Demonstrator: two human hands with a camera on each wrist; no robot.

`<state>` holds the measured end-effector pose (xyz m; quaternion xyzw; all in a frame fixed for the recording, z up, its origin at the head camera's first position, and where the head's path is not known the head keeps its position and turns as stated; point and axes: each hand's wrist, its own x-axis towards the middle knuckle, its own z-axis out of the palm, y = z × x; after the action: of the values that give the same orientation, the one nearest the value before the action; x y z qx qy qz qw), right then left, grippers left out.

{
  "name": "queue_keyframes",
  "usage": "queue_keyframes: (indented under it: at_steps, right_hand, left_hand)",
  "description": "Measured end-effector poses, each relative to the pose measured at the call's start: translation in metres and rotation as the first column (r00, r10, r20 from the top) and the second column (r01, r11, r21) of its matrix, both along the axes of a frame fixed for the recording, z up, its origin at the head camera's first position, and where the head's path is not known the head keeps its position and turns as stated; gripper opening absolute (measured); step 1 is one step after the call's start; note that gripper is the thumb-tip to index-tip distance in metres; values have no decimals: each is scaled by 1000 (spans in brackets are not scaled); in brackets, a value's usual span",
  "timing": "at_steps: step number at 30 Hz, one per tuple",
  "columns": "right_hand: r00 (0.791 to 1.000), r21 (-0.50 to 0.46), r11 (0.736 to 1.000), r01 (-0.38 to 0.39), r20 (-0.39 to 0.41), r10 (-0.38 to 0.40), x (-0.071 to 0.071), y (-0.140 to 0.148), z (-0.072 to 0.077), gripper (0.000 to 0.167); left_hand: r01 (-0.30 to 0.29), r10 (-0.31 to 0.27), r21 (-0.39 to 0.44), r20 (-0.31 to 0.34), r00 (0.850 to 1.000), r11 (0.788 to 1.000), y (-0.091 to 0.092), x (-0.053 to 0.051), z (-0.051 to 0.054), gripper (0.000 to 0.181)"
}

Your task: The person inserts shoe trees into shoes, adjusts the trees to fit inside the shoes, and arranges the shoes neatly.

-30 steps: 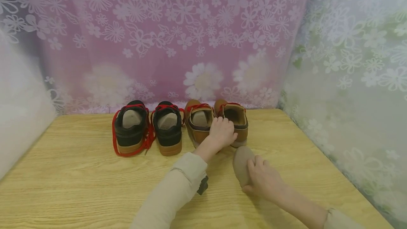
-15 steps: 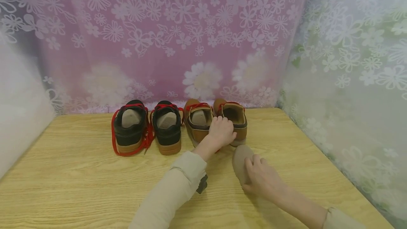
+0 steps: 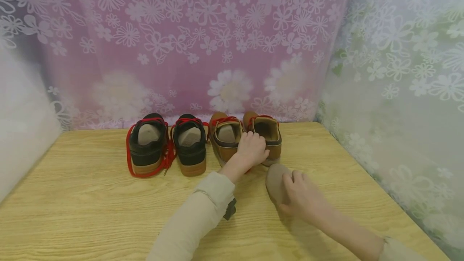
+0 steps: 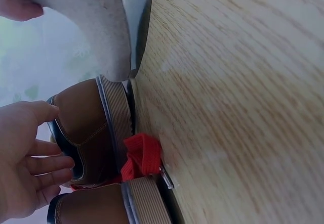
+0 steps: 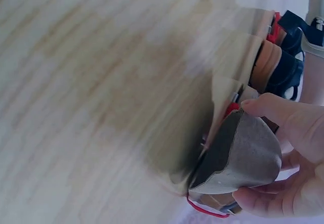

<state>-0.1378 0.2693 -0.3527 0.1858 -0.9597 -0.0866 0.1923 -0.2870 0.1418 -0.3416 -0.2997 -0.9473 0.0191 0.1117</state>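
In the head view, two brown shoes with red laces stand heels toward me; the right one shows a hollow opening. My left hand holds its heel, thumb at the back and fingers along the left side of the collar. In the left wrist view, thumb and fingertips lie against this dark collar. Just in front of the heel, my right hand holds a grey-beige moulded shoe insert, thumb on one edge and fingers on the other. The right wrist view shows the insert's rounded, hollow shell.
The left brown shoe contains a similar insert. Two black shoes with red laces, each with an insert inside, stand farther left on the wooden table. A flowered pink curtain hangs behind, a pale one at right.
The right hand has shifted slightly to the right, and the insert has tilted and risen a little. The left hand stays at the brown shoe's heel.
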Motion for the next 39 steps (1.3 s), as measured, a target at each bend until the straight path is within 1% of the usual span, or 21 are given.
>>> queue_keyframes:
  at_steps: [2,4,9,12,17,21,28,31,34,39]
  right_hand:
    - [999,9,1000,-16,-30,16,0,1,2,71]
    - [998,4,1000,-29,-47,29,0,2,4,69]
    - [998,-37,998,-59,-25,58,-2,5,13,65]
    - [997,-51,996,-72,-11,71,-2,7,21,63]
    - [995,-76,993,-92,-53,88,-2,12,37,62]
    - [996,-97,992,-76,-63,70,-5,19,49,59]
    - [998,-131,990,-48,-41,43,-14,32,65,64]
    - [997,-146,987,-62,-52,55,-19,37,69,63]
    - [993,-150,984,-96,-76,86,-26,43,71,62]
    - [990,-154,981,-116,-92,103,-36,50,75,63]
  left_hand:
    - [-5,5,1,9,1000,1000,-1,0,1,39]
    - [-9,9,6,13,1000,1000,-1,1,1,39]
    - [-11,11,19,9,1000,1000,-1,1,-1,40]
    - [-9,9,21,11,1000,1000,0,0,-2,41]
    - [-26,26,22,3,1000,999,0,-1,-2,41]
    - [-41,41,23,3,999,999,0,-1,-2,40]
    - [-38,37,27,29,999,999,-1,0,0,40]
    - [-33,31,34,37,999,999,-1,1,0,39]
    - [-29,28,30,41,999,999,-1,0,0,38]
    - [-27,26,26,28,999,999,0,-2,-1,39]
